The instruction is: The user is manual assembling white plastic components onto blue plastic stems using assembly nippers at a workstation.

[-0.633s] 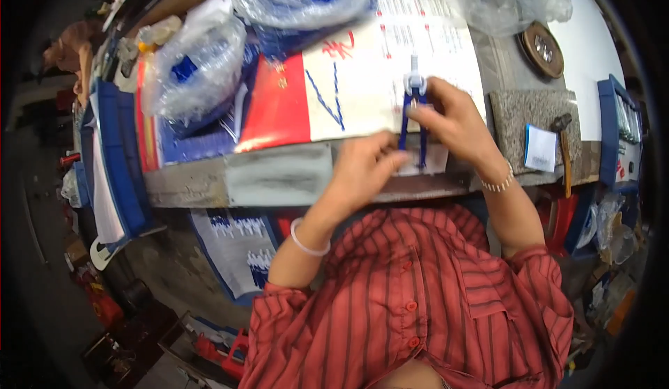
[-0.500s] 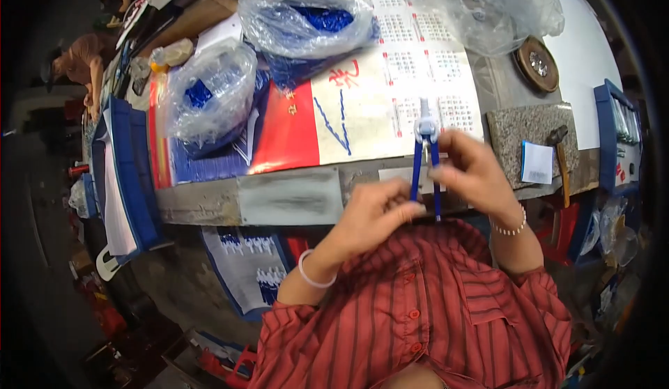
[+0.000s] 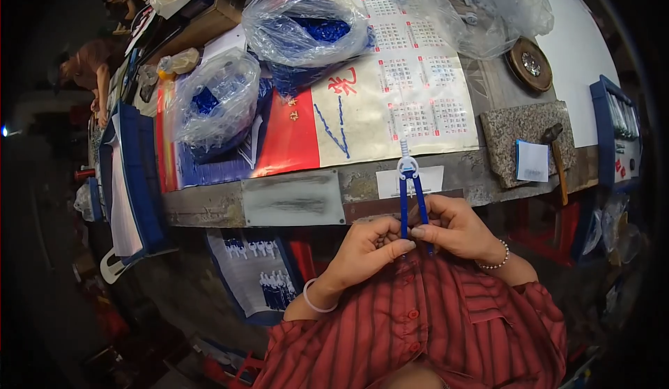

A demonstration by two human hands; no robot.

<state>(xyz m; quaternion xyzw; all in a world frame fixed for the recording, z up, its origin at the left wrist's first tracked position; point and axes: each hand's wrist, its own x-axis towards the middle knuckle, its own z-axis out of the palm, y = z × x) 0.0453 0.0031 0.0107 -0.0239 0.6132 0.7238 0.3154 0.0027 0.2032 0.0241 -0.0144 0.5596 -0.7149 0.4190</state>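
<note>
A drawing compass [image 3: 403, 197] with a white head and two blue legs points away from me, its legs slightly spread. My left hand [image 3: 369, 250] pinches the left leg near its lower end. On the other leg, the fingers of my right hand [image 3: 456, 229] are closed about the lower half. The compass head lies over a white paper slip [image 3: 432, 180] at the table's front edge. Beyond it is a calendar sheet [image 3: 359, 121] with a blue zigzag line of small parts on it.
Two clear plastic bags of blue parts, one [image 3: 216, 107] nearer and one [image 3: 306, 34] farther, stand at left. At right are a stone slab [image 3: 505, 128], a hammer [image 3: 559, 162], and a round brown dish [image 3: 519, 68]. A tray [image 3: 237, 277] of compasses sits below the table's edge.
Both hands and the compass have come closer to my body and a little left. My right hand has moved lower along its leg. The white slip under the compass shows more fully.
</note>
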